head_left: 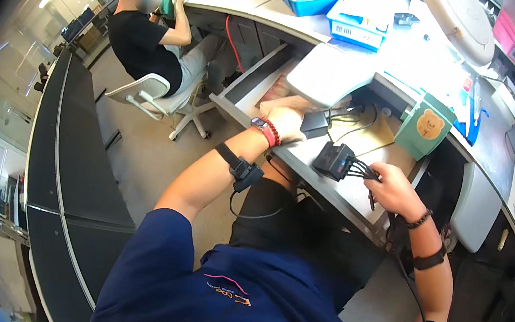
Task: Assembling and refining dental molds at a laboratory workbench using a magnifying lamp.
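Note:
My left hand (pixel 283 117) reaches over the front of a pulled-out drawer (pixel 244 117). It is closed around a small black box (pixel 315 125), which looks like an adapter; part of its fingers is hidden. In my right hand (pixel 393 189) is a bunch of black cables (pixel 361 170), pinched between the fingers. These cables run into a black multi-port box (pixel 333 160) hanging above the drawer, left of that hand. More thin black cords (pixel 359 126) lie in the drawer, behind the two boxes.
A green box with a bear picture (pixel 425 127) stands at the drawer's right side. A light grey panel (pixel 330 75) overhangs the drawer. Blue bins (pixel 356 34) are on the desk. A co-worker (pixel 143 37) sits at the left. A cable hangs along my right arm.

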`<control>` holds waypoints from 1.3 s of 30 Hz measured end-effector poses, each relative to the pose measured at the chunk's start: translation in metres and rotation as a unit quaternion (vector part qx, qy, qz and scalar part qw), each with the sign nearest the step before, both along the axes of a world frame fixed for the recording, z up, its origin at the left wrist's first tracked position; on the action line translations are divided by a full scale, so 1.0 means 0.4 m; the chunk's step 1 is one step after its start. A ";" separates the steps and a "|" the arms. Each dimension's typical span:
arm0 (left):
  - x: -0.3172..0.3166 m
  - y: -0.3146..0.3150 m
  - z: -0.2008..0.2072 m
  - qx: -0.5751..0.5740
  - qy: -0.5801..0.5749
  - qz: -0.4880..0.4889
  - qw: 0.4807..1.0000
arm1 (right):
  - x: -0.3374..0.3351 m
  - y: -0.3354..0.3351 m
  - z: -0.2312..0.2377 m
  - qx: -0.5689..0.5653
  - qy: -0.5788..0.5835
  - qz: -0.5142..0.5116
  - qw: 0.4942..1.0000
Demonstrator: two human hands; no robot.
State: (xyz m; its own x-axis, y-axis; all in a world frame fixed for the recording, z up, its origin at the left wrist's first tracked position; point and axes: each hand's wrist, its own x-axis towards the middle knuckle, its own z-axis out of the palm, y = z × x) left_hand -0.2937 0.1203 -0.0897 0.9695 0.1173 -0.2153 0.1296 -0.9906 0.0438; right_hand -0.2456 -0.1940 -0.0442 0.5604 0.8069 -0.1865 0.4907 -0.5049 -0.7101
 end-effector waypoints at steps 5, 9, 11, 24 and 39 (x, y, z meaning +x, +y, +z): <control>-0.053 -0.010 -0.047 -0.031 -0.181 -0.054 0.982 | -0.070 -0.111 0.141 0.119 0.273 -0.102 0.949; -0.099 -0.020 0.055 -0.122 -0.275 -0.126 0.945 | -0.188 -0.157 0.175 0.276 0.365 -0.185 0.870; -0.161 0.000 0.116 -0.104 -0.302 -0.146 0.937 | -0.250 -0.162 0.174 0.362 0.371 -0.185 0.835; -0.827 -0.098 0.079 -0.504 -0.467 0.164 0.707 | -0.594 0.266 0.045 0.411 0.174 -0.095 0.890; -0.991 0.396 -0.094 -0.416 -0.548 0.396 0.608 | -0.743 1.112 -0.041 0.207 0.358 0.014 0.910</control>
